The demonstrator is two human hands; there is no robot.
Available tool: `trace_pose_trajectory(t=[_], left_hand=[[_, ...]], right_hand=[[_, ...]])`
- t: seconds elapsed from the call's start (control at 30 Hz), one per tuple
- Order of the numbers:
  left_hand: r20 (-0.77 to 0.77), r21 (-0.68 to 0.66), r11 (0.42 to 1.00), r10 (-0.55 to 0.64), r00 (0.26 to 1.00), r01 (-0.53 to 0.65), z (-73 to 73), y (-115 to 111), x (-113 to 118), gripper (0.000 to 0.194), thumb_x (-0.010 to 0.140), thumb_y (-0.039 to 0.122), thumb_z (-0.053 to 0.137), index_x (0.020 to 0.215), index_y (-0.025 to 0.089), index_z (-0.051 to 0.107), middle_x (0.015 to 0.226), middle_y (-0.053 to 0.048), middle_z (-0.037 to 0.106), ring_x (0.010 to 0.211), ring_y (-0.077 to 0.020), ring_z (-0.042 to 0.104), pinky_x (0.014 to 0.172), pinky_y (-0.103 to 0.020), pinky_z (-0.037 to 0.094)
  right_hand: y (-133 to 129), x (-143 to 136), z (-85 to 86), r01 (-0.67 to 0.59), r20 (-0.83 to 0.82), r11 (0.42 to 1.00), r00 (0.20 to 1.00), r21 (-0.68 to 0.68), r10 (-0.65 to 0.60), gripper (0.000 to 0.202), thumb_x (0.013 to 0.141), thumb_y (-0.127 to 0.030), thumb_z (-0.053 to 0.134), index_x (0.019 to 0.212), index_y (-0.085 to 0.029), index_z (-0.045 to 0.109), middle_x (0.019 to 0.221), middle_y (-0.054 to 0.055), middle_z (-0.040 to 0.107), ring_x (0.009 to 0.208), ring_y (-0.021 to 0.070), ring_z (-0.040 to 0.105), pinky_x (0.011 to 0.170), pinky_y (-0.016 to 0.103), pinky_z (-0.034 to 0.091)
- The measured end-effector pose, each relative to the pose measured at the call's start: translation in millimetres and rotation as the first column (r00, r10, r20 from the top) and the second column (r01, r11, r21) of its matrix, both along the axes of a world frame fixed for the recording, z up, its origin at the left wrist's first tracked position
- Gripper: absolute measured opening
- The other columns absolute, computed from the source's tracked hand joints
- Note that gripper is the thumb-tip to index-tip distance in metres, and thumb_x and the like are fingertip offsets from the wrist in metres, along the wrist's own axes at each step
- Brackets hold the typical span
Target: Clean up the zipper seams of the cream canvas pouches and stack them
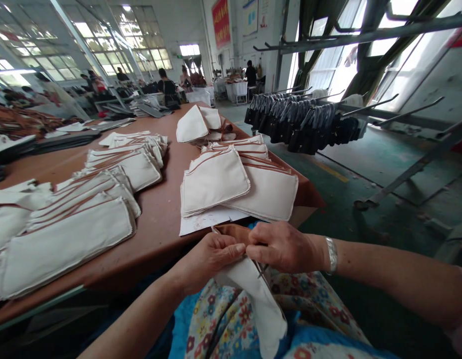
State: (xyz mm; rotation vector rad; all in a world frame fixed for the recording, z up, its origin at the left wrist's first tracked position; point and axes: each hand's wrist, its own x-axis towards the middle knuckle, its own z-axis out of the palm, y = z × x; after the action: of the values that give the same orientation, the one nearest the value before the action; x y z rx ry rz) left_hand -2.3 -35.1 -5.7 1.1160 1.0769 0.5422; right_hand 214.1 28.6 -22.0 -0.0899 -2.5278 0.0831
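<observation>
A white fabric bag piece (255, 294) with a brown edge hangs across my lap, over a floral apron (234, 319). My left hand (216, 257) pinches its upper part between thumb and fingers. Close against it, my right hand (285, 247) is closed around small scissors (262, 270); only their metal tips show below the fist, beside the fabric. Most of the scissors is hidden by my fingers. Just beyond both hands, a stack of similar white pieces (216, 182) with brown trim lies on the table corner.
More white pieces (74, 244) lie in overlapping rows on the brown-covered table (159, 199). Dark sheets (66, 143) are at the far left. To the right stands a metal rack (388, 192) hung with black items (302, 129). Several people work in the background.
</observation>
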Motion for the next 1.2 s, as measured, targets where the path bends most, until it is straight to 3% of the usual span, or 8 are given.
trace_pose_trajectory(t=[0.2,0.37,0.43,0.63,0.8,0.97,1.07,1.2], left_hand=[[-0.314,0.262,0.954,-0.059,0.948,0.146,14.1,-3.9,6.5,0.042,0.094,0.048,0.052,0.072,0.013,0.058,0.066,0.003,0.039,0.06,-0.0094,0.03,0.05,-0.022,0.022],[-0.402,0.441,0.864,-0.054,0.914,0.245,31.6,-3.6,8.9,0.035,0.097,0.039,0.047,0.074,0.015,0.058,0.069,0.002,0.047,0.062,-0.0107,0.039,0.055,-0.021,0.032],[-0.471,0.492,0.822,-0.025,0.882,0.287,34.4,-2.8,7.7,0.035,0.098,0.038,0.046,0.075,0.015,0.059,0.071,0.002,0.051,0.065,-0.0114,0.043,0.059,-0.022,0.034],[-0.564,0.539,0.77,0.029,0.825,0.341,33.9,-2.6,4.5,0.035,0.098,0.041,0.046,0.073,0.017,0.054,0.071,0.002,0.051,0.066,-0.0116,0.043,0.06,-0.023,0.031],[-0.219,0.257,0.954,-0.099,0.971,0.155,21.5,-1.3,-2.1,0.043,0.094,0.055,0.048,0.071,0.018,0.047,0.065,0.004,0.038,0.056,-0.01,0.031,0.05,-0.024,0.022],[0.046,0.112,0.994,-0.02,0.999,0.015,18.9,0.4,-3.3,0.065,0.095,0.065,0.025,0.074,0.014,0.06,0.059,0.002,0.038,0.053,-0.0107,0.026,0.048,-0.025,0.022],[-0.017,0.162,0.985,-0.057,0.998,0.059,28.4,-2.8,0.4,0.048,0.088,0.059,0.055,0.074,0.014,0.058,0.063,0.003,0.04,0.055,-0.0089,0.028,0.049,-0.022,0.022],[-0.181,0.3,0.949,0.16,0.97,-0.101,43.9,-6.2,3.3,0.044,0.087,0.057,0.059,0.079,0.014,0.059,0.065,0.002,0.047,0.057,-0.0093,0.037,0.049,-0.019,0.025]], right_hand=[[-1.1,6.5,-0.2,-0.089,-0.035,0.943,0.996,-0.32,0.082,0.015,0.097,-0.021,0.044,0.091,-0.016,0.058,0.08,0.004,0.055,0.073,0.0148,0.048,0.064,0.026,0.038],[7.4,6.9,25.4,0.012,0.041,0.446,0.998,-0.895,0.054,0.028,0.102,-0.034,0.039,0.09,-0.013,0.053,0.075,-0.001,0.048,0.065,0.0096,0.043,0.06,0.021,0.038],[14.6,4.6,35.4,0.061,0.13,0.392,0.98,-0.918,0.151,0.031,0.099,-0.036,0.045,0.082,-0.012,0.055,0.07,-0.003,0.044,0.062,0.0086,0.038,0.057,0.02,0.034],[24.4,-2.7,39.1,0.019,0.169,0.441,0.938,-0.897,0.304,0.018,0.09,-0.026,0.058,0.079,-0.012,0.058,0.069,-0.003,0.048,0.063,0.0078,0.04,0.057,0.018,0.034],[17.9,-4.0,23.8,0.009,0.086,0.29,0.963,-0.957,0.256,0.018,0.086,-0.024,0.061,0.074,-0.012,0.056,0.062,-0.006,0.045,0.055,0.0054,0.036,0.049,0.017,0.029],[18.8,-7.8,18.8,-0.03,0.027,0.276,0.979,-0.961,0.2,0.019,0.083,-0.025,0.064,0.072,-0.01,0.059,0.063,-0.004,0.049,0.055,0.0053,0.037,0.049,0.017,0.029],[25.3,-10.0,27.8,-0.038,0.048,0.337,0.969,-0.941,0.244,0.019,0.084,-0.025,0.063,0.074,-0.01,0.059,0.063,-0.004,0.05,0.055,0.0056,0.039,0.051,0.017,0.033],[33.5,-9.5,59.3,-0.007,0.048,0.592,0.996,-0.806,0.077,0.029,0.087,-0.034,0.065,0.102,-0.01,0.064,0.091,0.005,0.066,0.08,0.0146,0.059,0.071,0.024,0.046]])
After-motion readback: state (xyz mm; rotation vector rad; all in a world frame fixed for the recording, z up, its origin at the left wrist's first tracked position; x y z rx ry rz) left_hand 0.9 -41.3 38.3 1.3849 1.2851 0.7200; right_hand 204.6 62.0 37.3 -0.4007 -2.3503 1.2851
